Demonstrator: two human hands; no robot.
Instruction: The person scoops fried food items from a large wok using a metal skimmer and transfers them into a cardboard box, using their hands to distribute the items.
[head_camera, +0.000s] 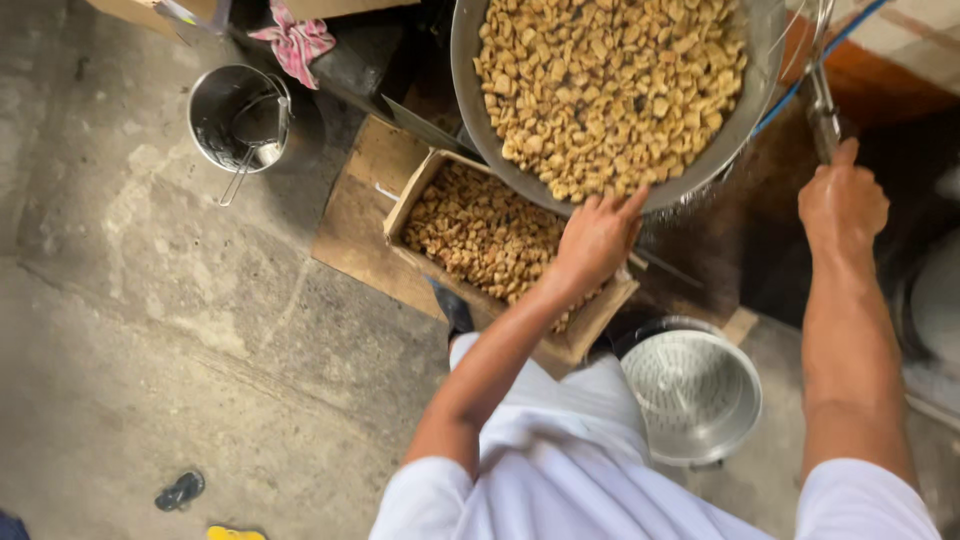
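The left hand (597, 238) presses its fingers together against the rim of a big metal bowl (480, 95) heaped with golden fried chunks. The right hand (842, 203) is closed around a metal handle (822, 112). Below the bowl sits a brown cardboard box (415, 190) holding more chunks. A perforated strainer (695, 392) and a steel pot (235, 115) stand near it on the concrete floor.
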